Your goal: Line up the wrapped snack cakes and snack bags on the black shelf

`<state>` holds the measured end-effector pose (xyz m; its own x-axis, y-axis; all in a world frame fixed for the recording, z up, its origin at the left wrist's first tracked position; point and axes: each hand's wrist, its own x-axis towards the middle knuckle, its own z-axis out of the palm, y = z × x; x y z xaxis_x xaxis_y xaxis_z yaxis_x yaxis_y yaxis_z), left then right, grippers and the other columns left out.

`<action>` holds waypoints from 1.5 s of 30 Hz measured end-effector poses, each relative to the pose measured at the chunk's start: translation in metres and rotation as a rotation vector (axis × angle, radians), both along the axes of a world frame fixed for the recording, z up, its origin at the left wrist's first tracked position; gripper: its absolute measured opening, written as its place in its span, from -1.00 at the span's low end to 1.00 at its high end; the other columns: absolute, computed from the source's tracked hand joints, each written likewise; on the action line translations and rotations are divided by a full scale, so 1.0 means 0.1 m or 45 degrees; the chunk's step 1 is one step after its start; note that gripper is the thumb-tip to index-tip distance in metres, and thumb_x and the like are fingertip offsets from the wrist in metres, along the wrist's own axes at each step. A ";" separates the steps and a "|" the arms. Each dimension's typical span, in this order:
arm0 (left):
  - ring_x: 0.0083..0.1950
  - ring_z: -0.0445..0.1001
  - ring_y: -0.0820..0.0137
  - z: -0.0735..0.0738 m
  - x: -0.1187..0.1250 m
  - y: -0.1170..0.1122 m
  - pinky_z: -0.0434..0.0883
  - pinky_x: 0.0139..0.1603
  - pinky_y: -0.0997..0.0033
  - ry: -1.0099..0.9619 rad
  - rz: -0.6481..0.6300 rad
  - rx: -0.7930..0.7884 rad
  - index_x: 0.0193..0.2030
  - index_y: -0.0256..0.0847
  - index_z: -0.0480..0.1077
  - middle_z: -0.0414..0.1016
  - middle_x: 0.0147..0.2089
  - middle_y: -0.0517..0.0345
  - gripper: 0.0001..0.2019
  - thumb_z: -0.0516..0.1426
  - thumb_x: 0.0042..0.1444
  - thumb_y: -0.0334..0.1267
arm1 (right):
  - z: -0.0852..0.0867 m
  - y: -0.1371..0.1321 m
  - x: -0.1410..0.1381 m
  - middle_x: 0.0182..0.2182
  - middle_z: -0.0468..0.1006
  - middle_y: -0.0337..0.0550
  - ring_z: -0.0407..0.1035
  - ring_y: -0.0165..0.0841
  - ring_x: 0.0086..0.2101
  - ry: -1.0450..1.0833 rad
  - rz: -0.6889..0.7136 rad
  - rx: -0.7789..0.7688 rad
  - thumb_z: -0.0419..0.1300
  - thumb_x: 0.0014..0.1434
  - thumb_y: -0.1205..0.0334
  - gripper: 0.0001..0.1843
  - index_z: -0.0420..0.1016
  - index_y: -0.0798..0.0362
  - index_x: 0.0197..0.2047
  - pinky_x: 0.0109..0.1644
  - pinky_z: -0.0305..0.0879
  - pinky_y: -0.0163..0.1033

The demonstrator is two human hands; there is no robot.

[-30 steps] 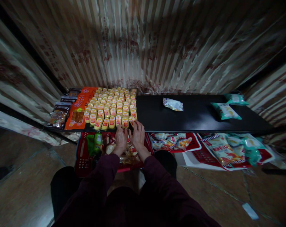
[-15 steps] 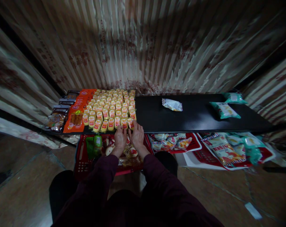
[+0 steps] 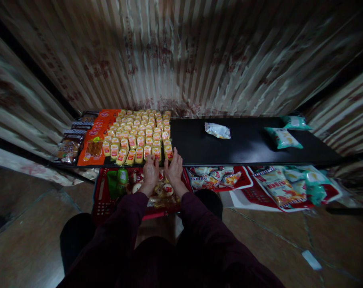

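Yellow foil packets (image 3: 139,138) with red labels lie in tight rows on the left part of a black counter (image 3: 247,150), filling it from the back wall to the front edge. Both hands are at the front row's right end. The left hand (image 3: 150,171) has its fingers curled onto a front-row packet; too small and dim to tell whether it pinches it or only presses on it. The right hand (image 3: 174,167) is loosely spread, holding nothing, fingertips touching the end packet of the row. Judgement: each packet is light, small and soft, with slick wrap that slides easily on the smooth counter and nudges its neighbours, so a pinch across the short sides or at the crimped end looks best, with light pressure because the contents may squash. Orange packs (image 3: 96,138) and dark packs (image 3: 69,146) lie left of the rows. One white pack (image 3: 217,130) and two green bags (image 3: 282,138) lie well apart to the right. A red basket (image 3: 102,200) with mixed snacks sits under the hands.
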<state>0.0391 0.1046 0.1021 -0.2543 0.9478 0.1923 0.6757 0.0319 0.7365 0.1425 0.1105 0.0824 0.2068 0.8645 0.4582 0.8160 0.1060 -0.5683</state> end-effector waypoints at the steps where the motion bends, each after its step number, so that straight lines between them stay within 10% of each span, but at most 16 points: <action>1: -0.33 0.46 0.37 0.00 0.00 0.00 0.36 -0.26 0.39 0.001 -0.003 0.006 -0.14 -0.27 0.27 0.49 -0.29 0.03 -0.86 0.02 0.15 -0.34 | -0.01 0.01 0.00 -0.05 0.34 0.14 0.20 -0.13 -0.04 0.009 -0.004 -0.008 -0.04 0.17 0.23 -0.38 0.00 0.19 0.28 0.07 0.18 0.01; 45: -0.26 0.48 0.34 -0.05 -0.01 -0.02 0.36 -0.19 0.38 0.007 -0.083 -0.021 0.02 -0.27 0.26 0.50 -0.28 0.01 -0.72 -0.01 0.20 -0.24 | -0.08 0.13 -0.07 0.16 0.22 0.35 0.09 -0.07 0.14 0.052 0.083 -0.104 -0.08 0.27 0.04 -0.33 -0.01 0.36 0.27 0.14 0.07 0.07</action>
<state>0.0383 0.1025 0.0969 -0.1909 0.9654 0.1778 0.6807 -0.0003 0.7326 0.1356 0.1232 0.0747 0.1660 0.9107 0.3783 0.7848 0.1102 -0.6098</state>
